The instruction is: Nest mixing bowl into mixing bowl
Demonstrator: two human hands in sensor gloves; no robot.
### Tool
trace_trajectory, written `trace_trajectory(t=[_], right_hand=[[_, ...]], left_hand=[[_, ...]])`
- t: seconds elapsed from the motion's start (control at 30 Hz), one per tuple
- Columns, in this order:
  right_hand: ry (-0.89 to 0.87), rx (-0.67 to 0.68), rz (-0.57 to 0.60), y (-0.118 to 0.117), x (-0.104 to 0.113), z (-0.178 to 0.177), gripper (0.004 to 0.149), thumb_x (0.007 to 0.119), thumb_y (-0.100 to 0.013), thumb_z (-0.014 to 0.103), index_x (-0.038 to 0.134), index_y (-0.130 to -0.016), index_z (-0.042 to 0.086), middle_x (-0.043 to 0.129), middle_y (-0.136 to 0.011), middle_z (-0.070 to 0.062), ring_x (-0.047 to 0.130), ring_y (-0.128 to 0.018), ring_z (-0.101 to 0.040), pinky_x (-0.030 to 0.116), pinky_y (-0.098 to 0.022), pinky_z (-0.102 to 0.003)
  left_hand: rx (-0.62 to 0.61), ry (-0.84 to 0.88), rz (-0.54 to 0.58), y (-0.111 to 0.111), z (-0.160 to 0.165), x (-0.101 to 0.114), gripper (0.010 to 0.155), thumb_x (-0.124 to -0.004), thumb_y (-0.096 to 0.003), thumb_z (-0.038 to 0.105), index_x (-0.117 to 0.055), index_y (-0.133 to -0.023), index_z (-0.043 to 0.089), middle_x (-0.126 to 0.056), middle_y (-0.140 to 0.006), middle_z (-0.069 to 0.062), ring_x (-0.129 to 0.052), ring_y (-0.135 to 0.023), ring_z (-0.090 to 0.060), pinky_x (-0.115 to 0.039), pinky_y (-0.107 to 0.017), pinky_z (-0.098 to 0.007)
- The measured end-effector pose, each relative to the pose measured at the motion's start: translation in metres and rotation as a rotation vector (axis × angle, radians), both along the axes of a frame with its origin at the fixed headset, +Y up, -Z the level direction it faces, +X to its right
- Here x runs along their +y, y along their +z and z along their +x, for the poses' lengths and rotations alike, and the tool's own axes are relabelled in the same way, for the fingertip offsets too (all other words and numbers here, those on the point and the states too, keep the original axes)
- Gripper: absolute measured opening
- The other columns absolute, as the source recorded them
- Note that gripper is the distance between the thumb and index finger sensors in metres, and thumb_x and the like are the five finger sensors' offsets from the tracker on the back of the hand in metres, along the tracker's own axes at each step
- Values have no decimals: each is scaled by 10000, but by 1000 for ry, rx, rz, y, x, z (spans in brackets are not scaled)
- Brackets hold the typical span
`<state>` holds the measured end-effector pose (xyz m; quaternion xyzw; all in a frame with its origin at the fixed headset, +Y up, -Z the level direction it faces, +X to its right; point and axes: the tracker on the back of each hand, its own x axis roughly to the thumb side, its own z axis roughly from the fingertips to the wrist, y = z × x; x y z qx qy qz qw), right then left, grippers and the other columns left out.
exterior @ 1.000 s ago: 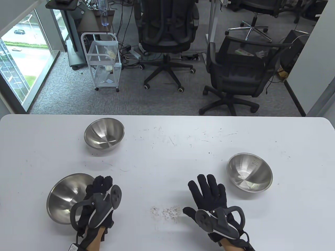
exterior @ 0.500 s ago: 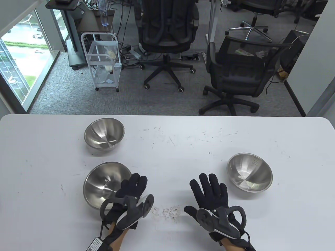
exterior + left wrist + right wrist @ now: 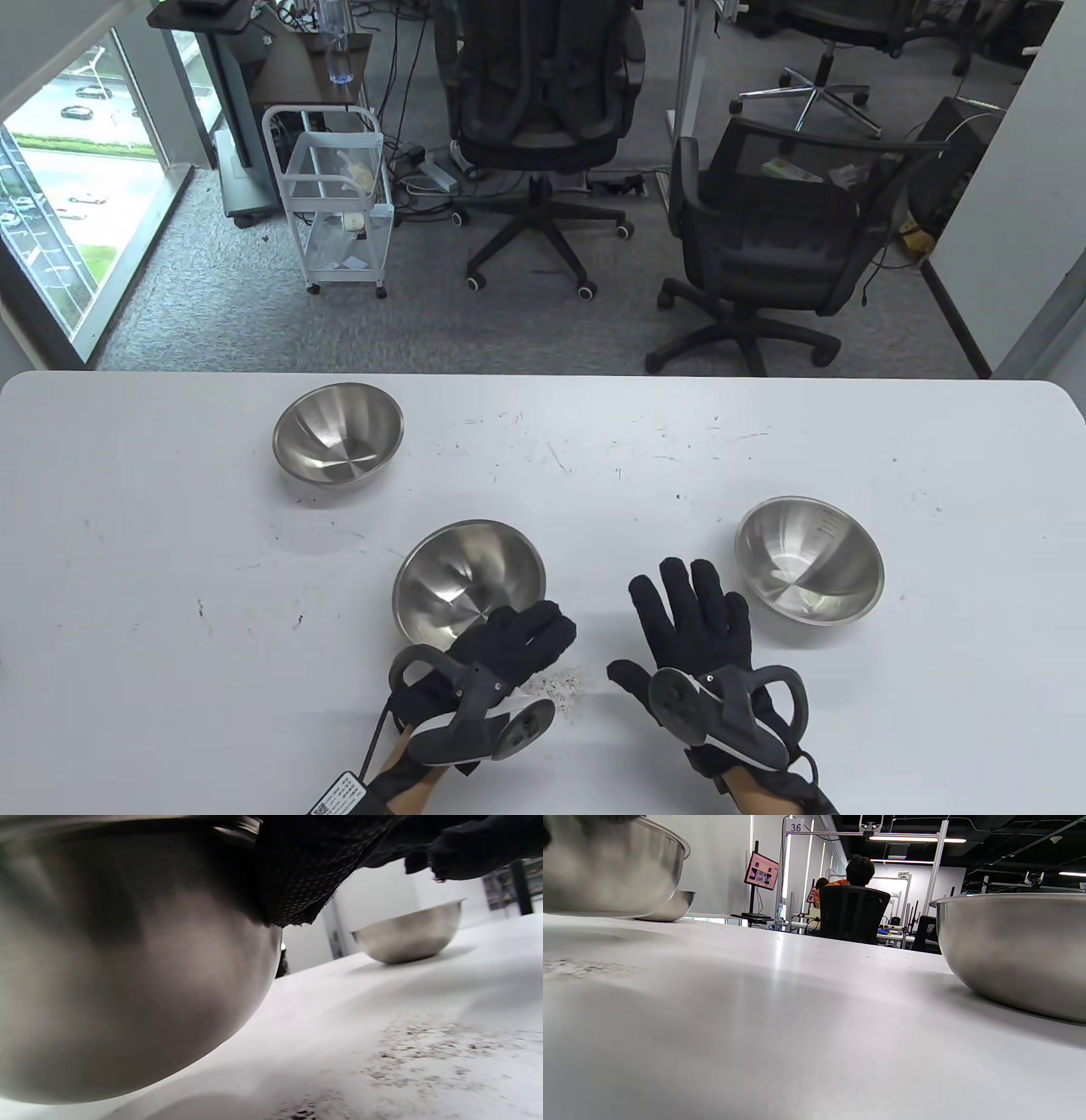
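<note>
Bowls, three of them, sit on the white table (image 3: 127,509) in the table view; the held mixing bowl (image 3: 462,577) is near the centre, tilted with its mouth towards eleven o'clock; my left hand (image 3: 501,654) grips its near rim at about five o'clock, the fingers curled over the edge; the right-side mixing bowl (image 3: 806,570) stands at three o'clock from it, well apart; the far bowl (image 3: 337,443) stands at eleven o'clock, near the back edge; my right hand (image 3: 696,628) lies flat on the table between the two nearer bowls, fingers spread and holding nothing; a patch of dark specks (image 3: 564,679) lies between my two hands.

In the left wrist view the held mixing bowl (image 3: 127,984) fills the nine o'clock half, its rounded underside raised clear of the table; a gloved finger (image 3: 305,870) wraps over its rim at twelve o'clock; the right-side mixing bowl (image 3: 409,931) stands at two o'clock, upright; the specks (image 3: 420,1056) spread at four o'clock.

In the right wrist view the right-side mixing bowl (image 3: 1014,950) looms at three o'clock, resting on the table; the held mixing bowl (image 3: 606,866) hangs at ten o'clock with the far bowl (image 3: 670,906) just behind it; my own fingers do not show here.
</note>
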<state>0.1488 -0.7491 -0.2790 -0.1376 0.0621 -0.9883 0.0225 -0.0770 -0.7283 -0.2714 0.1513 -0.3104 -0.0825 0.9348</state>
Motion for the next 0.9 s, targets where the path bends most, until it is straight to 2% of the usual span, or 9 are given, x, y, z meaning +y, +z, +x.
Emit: trace_trajectory(t=[0.2, 0.27, 0.37, 0.5, 0.67, 0.9], right_hand=[[3, -2, -2, 0, 2, -1, 900, 625, -451, 707, 286, -1174, 291, 317, -1266, -147, 327, -1137, -482, 445, -732, -709], [2, -2, -4, 0, 2, -1, 899, 624, -451, 707, 288, -1174, 292, 317, -1266, -147, 325, -1137, -483, 446, -731, -709], [2, -5, -5, 0, 2, 0, 899, 625, -451, 707, 288, -1174, 293, 316, -1266, -147, 327, -1137, -480, 445, -731, -709], [3, -6, -7, 0, 3, 0, 900, 626, -449, 707, 290, -1174, 292, 318, -1265, -150, 329, -1136, -484, 446, -730, -709], [3, -8, -10, 0, 3, 0, 900, 626, -449, 707, 289, -1174, 293, 319, -1266, -146, 328, -1136, -483, 446, -731, -708], [4, -5, -17, 0, 3, -1, 899, 627, -450, 706, 293, -1174, 292, 321, -1266, -149, 331, -1136, -484, 447, -731, -709]], left_hand=[[-101, -3, 15, 4, 7, -7, 664, -949, -477, 130, -677, -1011, 416, -758, -1081, 48, -981, -767, -114, -1048, -531, -190], [-118, 0, 64, 7, 10, -11, 660, -950, -474, 131, -682, -1002, 423, -763, -1075, 57, -983, -764, -112, -1050, -527, -190], [-135, -22, 60, 6, 13, -14, 657, -947, -476, 131, -681, -1003, 420, -761, -1075, 56, -983, -764, -116, -1050, -529, -192], [-149, -32, 3, 3, 15, -22, 655, -945, -478, 126, -685, -999, 427, -763, -1076, 71, -977, -774, -119, -1045, -536, -203], [-154, -17, -2, 2, 13, -24, 653, -939, -481, 127, -682, -996, 435, -756, -1079, 78, -972, -777, -123, -1038, -540, -207], [-144, -74, 44, 5, 15, -27, 674, -938, -484, 176, -637, -1017, 459, -726, -1105, 107, -963, -817, -47, -954, -609, -311]])
